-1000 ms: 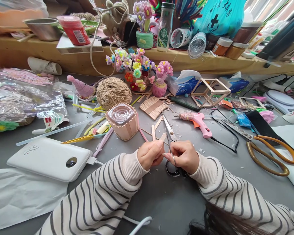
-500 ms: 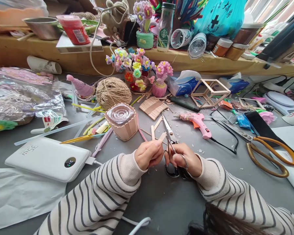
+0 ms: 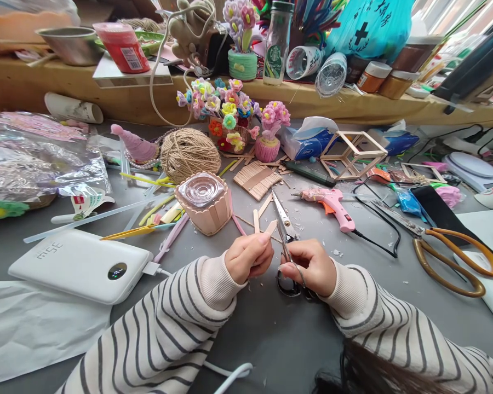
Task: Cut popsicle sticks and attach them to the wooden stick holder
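Note:
My left hand [image 3: 250,255] is closed, pinching a wooden craft stick [image 3: 271,226] whose upper end is cut to a point. My right hand [image 3: 310,266] grips small silver scissors [image 3: 286,253]. Their slim blades point up and left, just right of the stick and apart from it. Behind them a larger pair of scissors with black handles [image 3: 285,219] lies on the table, its handles partly hidden by my right hand. More craft sticks [image 3: 256,220] lie just beyond my left hand. A banded bundle of craft sticks [image 3: 258,180] sits farther back.
A stick-sided cup [image 3: 208,210] stands left of my hands, before a twine ball [image 3: 190,156]. To the right lie a pink glue gun [image 3: 332,205] with its black cord and large bronze-handled scissors [image 3: 456,257]. A white power bank [image 3: 82,265] is at left; flower crafts [image 3: 230,112] stand behind.
The small scissors have drawn slightly right, away from the stick, and their handles are closer together. My right hand has turned a little. My left hand keeps its pinch nearly in place.

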A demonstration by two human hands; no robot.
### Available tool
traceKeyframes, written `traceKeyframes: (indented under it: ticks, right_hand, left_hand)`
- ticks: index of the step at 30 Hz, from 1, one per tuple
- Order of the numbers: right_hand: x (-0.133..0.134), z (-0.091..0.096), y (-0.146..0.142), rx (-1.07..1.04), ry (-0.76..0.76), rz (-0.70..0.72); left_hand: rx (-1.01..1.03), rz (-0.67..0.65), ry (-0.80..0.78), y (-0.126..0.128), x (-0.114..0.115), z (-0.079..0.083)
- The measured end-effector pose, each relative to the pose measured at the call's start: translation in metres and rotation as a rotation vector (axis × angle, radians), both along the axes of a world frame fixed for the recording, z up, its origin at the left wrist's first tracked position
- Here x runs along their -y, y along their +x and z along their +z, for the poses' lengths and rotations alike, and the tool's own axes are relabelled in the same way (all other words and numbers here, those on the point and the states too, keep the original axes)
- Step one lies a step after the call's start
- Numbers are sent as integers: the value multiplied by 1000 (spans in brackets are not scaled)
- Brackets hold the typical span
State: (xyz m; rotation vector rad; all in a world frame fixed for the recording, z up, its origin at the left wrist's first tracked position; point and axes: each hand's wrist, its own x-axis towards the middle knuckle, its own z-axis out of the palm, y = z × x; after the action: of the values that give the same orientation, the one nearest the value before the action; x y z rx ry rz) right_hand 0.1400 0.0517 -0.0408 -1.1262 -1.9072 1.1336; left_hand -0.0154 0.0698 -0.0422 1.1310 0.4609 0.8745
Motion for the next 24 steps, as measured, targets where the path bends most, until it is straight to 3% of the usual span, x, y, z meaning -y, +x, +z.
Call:
traceKeyframes:
  ticks: [15,24]
  right_hand:
    - [-1,-1,-2,4,80,-71]
    - [0,-3,0,-67,-192,-25]
  left_hand:
    - [-30,35,15,1,-1,-2]
    - [-100,11,20,1,0,-3]
